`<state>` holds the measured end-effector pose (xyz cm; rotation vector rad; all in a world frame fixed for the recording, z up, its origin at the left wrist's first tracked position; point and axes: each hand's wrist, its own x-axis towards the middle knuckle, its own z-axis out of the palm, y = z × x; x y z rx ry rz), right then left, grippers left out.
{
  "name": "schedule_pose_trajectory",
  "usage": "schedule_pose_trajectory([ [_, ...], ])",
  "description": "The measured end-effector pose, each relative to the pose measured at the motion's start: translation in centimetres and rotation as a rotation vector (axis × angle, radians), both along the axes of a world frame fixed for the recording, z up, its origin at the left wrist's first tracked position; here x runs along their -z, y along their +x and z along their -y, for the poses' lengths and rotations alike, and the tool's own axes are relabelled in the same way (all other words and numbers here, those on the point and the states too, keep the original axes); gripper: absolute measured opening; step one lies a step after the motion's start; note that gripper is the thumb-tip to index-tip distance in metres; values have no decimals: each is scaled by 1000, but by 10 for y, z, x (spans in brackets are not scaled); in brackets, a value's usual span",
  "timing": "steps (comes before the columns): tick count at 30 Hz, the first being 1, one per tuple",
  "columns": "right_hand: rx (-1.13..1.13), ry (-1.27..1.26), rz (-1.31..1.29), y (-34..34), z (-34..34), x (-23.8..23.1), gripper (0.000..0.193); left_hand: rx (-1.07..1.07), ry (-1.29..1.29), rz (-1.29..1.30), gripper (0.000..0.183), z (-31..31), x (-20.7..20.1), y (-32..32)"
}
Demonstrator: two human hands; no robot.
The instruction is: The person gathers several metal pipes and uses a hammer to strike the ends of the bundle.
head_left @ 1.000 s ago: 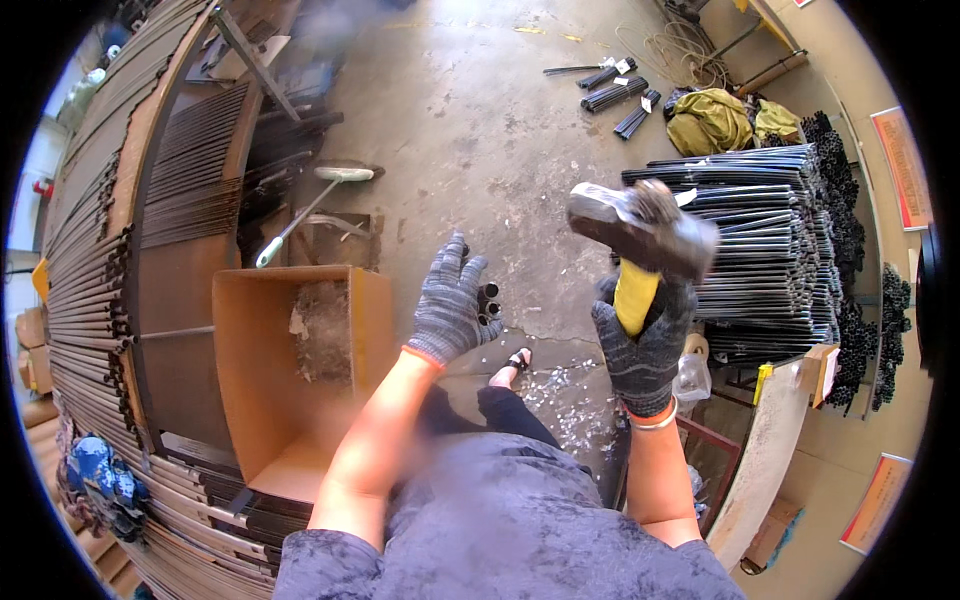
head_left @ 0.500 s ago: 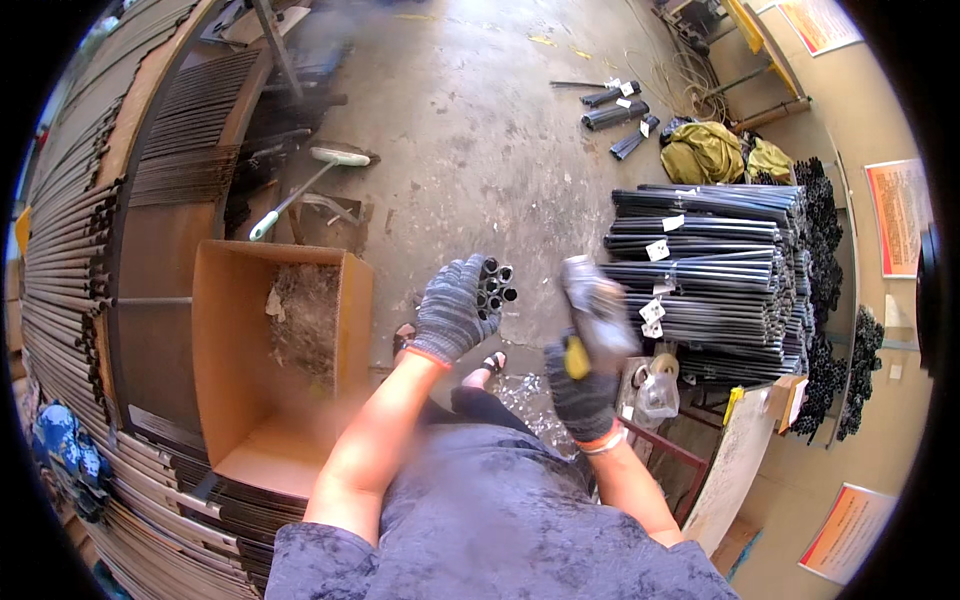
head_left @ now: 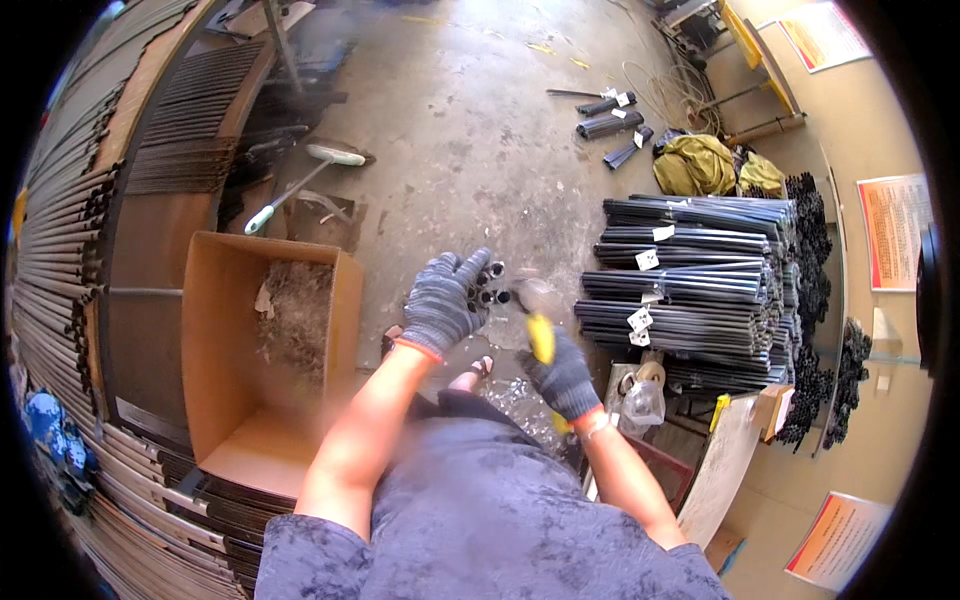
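My left hand (head_left: 440, 305), in a grey striped glove with an orange cuff, is closed round a small bundle of dark tubes (head_left: 488, 297). Their round open ends face up toward me; their lower lengths are hidden. My right hand (head_left: 562, 378), gloved alike, grips a yellow-handled tool (head_left: 541, 338). Yellow shows both above the fist and below it. The tool's greyish head is smeared by motion, just right of the tube ends, so its kind is unclear. Whether it touches the tubes I cannot tell.
An open cardboard box (head_left: 345, 320) with scraps stands at my left, beside racks of long rods (head_left: 65, 265). A long-handled brush (head_left: 300, 185) lies beyond it. To the right are stacked bundles of dark tubes (head_left: 690, 280), a workbench (head_left: 722, 460) and olive cloth (head_left: 695, 165).
My right hand has swung the tool leftward, bringing its head close beside the tube ends. My left hand keeps its hold on the bundle. The whole view has shifted slightly.
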<state>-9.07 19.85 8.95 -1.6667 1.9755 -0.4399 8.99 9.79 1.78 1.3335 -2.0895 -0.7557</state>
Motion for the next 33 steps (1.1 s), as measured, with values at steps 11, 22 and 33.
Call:
schedule_pose_trajectory([
  [11, 104, -262, 265, 0, 8, -10, 19, -37, 6, -47, 66, 12, -7, 1],
  [22, 215, -188, 790, 22, 20, -72, 14, -79, 44, -25, 48, 10, 1, 20],
  [33, -50, -87, 379, 27, 27, -69, 19, -66, 89, 5, 57, 12, -2, 32],
])
